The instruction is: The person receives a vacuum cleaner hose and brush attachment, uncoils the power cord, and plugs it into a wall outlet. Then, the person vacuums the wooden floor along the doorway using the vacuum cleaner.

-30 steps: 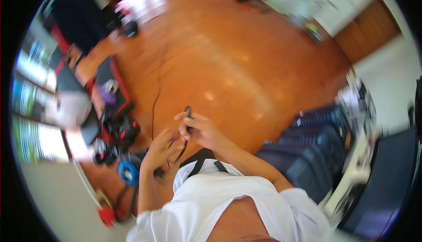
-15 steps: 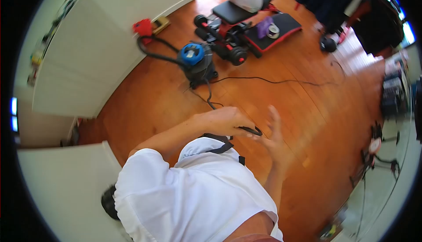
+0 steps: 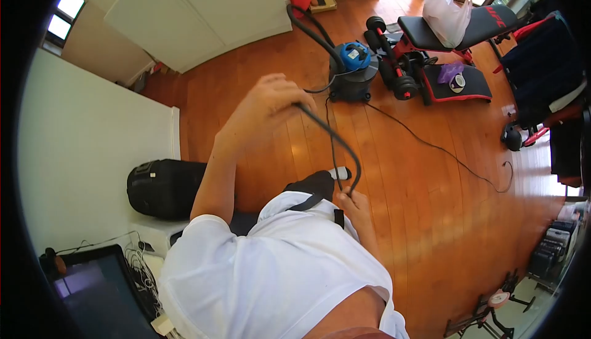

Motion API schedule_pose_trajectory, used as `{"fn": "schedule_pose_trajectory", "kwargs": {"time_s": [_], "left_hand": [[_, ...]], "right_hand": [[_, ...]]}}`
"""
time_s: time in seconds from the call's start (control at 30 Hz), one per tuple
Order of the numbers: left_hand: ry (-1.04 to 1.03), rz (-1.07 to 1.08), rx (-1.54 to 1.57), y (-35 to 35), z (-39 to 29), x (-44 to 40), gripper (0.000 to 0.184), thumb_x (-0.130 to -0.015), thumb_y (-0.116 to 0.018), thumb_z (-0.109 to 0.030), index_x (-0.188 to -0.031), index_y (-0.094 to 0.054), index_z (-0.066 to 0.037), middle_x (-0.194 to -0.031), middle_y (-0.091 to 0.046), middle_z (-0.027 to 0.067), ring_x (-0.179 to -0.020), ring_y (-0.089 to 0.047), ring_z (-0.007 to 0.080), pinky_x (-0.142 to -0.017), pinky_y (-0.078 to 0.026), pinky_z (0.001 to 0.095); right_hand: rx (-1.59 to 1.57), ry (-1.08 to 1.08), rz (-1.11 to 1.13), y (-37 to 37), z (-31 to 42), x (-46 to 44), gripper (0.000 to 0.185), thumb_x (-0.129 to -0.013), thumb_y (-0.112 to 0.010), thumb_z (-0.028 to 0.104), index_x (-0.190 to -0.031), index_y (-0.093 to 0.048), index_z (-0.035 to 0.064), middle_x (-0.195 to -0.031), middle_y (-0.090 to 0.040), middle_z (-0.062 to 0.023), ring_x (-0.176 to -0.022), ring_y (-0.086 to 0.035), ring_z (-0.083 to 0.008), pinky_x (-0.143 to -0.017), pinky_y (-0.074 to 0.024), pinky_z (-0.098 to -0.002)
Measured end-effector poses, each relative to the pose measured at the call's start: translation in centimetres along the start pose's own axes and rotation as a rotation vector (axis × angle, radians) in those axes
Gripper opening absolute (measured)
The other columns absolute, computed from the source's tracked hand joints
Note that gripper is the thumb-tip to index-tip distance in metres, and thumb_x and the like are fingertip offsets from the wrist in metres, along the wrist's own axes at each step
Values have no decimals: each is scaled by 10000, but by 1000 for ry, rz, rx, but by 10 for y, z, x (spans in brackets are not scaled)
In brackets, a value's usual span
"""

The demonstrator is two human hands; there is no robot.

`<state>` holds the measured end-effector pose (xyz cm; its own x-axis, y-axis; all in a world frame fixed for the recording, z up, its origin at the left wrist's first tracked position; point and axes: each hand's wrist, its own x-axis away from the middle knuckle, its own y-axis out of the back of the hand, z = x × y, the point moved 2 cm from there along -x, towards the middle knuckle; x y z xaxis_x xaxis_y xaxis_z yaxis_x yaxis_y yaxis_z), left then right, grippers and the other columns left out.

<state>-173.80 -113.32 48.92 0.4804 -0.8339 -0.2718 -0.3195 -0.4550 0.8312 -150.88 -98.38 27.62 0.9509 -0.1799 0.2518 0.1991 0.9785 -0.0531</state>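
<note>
My left hand [image 3: 271, 102] is raised in front of me at left, fingers closed around a black cord [image 3: 342, 142], slightly blurred. From there the cord bows out to the right and down to my right hand [image 3: 355, 207]. That hand is closed on the cord close to my waist. Another length of cord rises from it toward the vacuum cleaner [image 3: 352, 82], a dark drum with a blue top standing on the wooden floor. A thick black hose [image 3: 308, 33] arches from the vacuum to its left.
A weight bench [image 3: 486, 24] bears a white plastic bag [image 3: 447, 16], with dumbbells [image 3: 403, 87] beside it. More cord [image 3: 425, 143] trails across the floor to the right. A black bag [image 3: 163, 188] and a dark screen [image 3: 108, 293] are at left.
My hands have moved apart, the left up and leftward, the right down to my waist, with the cord stretched in a loop between them. The view has turned left.
</note>
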Motion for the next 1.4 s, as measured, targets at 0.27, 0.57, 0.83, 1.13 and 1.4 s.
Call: {"fn": "schedule_pose_trajectory", "kwargs": {"time_s": [0.27, 0.57, 0.83, 1.13, 1.4], "left_hand": [[1, -90, 47, -43, 44, 36, 106, -795, -635, -181, -871, -628, -107, -860, -611, 36, -896, -556, 224, -902, -360, 401], [-78, 273, 148, -132, 14, 39, 122, -832, -604, -234, -917, -631, -150, -869, -617, 12, -938, -582, 195, -974, -286, 537], [-128, 559, 507, -165, 52, 9, 113, -757, -606, -132, -850, -627, -71, -797, -657, 62, -769, -619, 262, -707, -459, 394], [140, 368, 486, -107, 163, -52, 148, -805, -594, -133, -941, -650, -120, -794, -623, 88, -749, -587, 306, -660, -454, 399], [443, 196, 135, -42, 259, -47, 187, -755, -594, -43, -880, -676, -155, -992, -594, 54, -1056, -518, 278, -892, -398, 388]], "right_hand": [[114, 418, -295, 47, 149, 113, 234, -814, -560, 183, -764, -612, -39, -551, -554, -69, -455, -478, -117, -412, -325, -262], [219, 54, -205, 63, 156, 98, 271, -851, -580, 118, -1051, -613, -62, -556, -433, 16, -449, -378, -47, -406, -265, -198], [235, -246, -191, 0, 133, 12, 227, -841, -593, 77, -1044, -634, -18, -638, -454, 4, -574, -401, -57, -498, -313, -205], [431, 21, -114, 6, 114, -210, 239, -867, -587, 174, -1030, -597, -1, -980, -565, -96, -855, -536, -167, -746, -436, -287], [663, -90, -112, 125, 8, -428, 486, -855, -619, 220, -1283, -474, 41, -1258, -501, -145, -1107, -503, -243, -914, -418, -345]]}}
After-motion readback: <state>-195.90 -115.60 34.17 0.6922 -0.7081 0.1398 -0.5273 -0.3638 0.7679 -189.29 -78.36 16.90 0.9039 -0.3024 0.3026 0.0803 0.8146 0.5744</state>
